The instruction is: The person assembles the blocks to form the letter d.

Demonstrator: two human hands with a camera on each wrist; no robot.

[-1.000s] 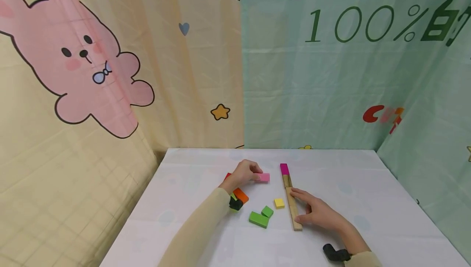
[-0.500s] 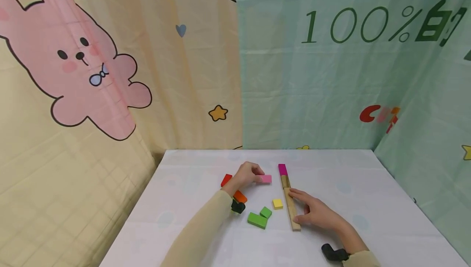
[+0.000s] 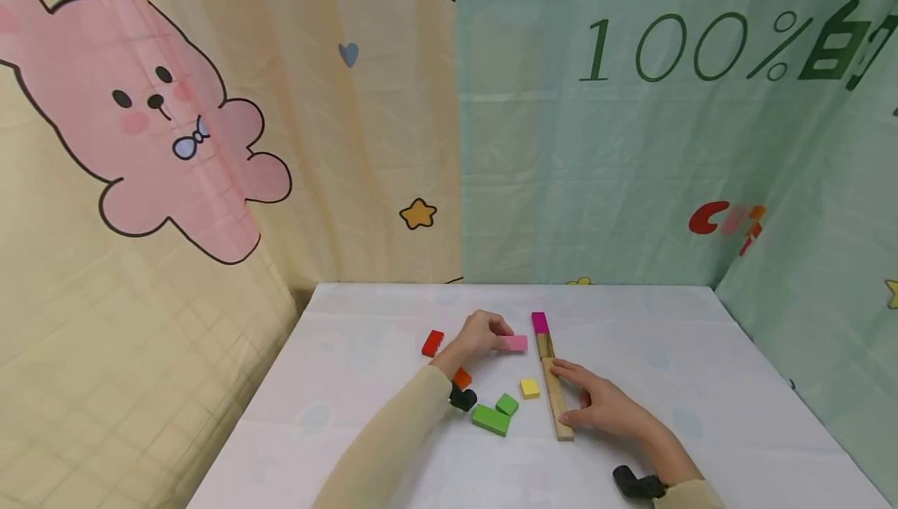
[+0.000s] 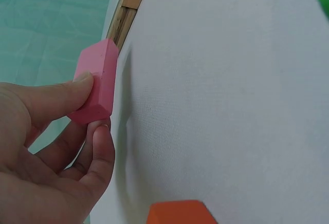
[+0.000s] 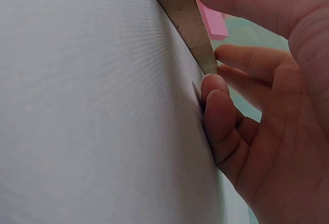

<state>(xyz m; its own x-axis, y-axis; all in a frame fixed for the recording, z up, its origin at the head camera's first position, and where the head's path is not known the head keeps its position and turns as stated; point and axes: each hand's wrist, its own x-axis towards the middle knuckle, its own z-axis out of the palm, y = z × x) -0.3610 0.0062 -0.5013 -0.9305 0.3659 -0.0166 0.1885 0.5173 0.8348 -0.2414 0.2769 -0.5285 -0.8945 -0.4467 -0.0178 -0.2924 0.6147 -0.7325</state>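
In the head view, my left hand [image 3: 484, 334] pinches a pink rectangular block [image 3: 517, 344] between thumb and fingers. The left wrist view shows the pink block [image 4: 106, 85] held just off the white tabletop. A line of blocks lies to its right: a magenta block [image 3: 539, 323] at the far end, a short brown wooden piece [image 3: 545, 346], then light wooden blocks [image 3: 553, 396] nearer me. My right hand [image 3: 610, 406] rests along the right side of the light wood, thumb and fingertips touching it. The right wrist view shows those fingers loosely bent against the wood [image 5: 180, 13].
Left of the line lie a yellow block [image 3: 529, 389], a small green block [image 3: 507, 404] and a longer green block [image 3: 490, 420]. A red block [image 3: 433, 343] and a partly hidden orange block [image 3: 461, 378] are by my left wrist. Printed curtains [image 3: 379, 143] surround the table [image 3: 701, 361].
My left hand has moved slightly right with the pink block, closer to the line. More of the red block now shows. My right hand stays in place against the wood.
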